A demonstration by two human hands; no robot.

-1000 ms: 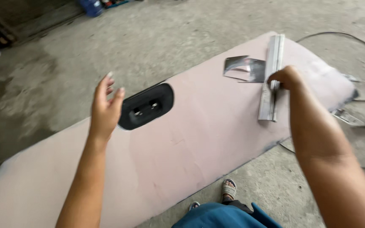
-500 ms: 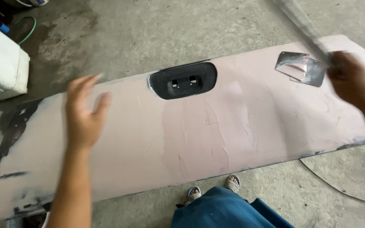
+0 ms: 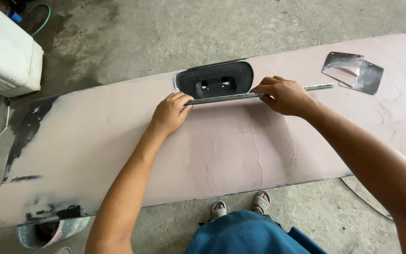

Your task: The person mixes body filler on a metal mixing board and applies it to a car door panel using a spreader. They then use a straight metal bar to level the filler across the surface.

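Observation:
A long pinkish-grey car body panel [image 3: 118, 150] coated in filler lies across the view, with a black recessed handle pocket [image 3: 214, 79] near its far edge. A narrow metal straightedge [image 3: 320, 86] lies on the panel just below the pocket. My left hand [image 3: 170, 113] grips its left end. My right hand [image 3: 283, 95] presses on it near the middle, and its right end sticks out past my fingers.
Two flat metal spreader blades [image 3: 353, 71] rest on the panel at the far right. A white box-like appliance [image 3: 5, 51] stands on the concrete floor at the upper left. A bucket [image 3: 52, 231] sits under the panel's near left corner. My sandalled feet [image 3: 240, 207] are below the near edge.
My right hand has carried the straightedge from the panel's right end to just below the black pocket. My left hand, open a moment ago, now holds its left end.

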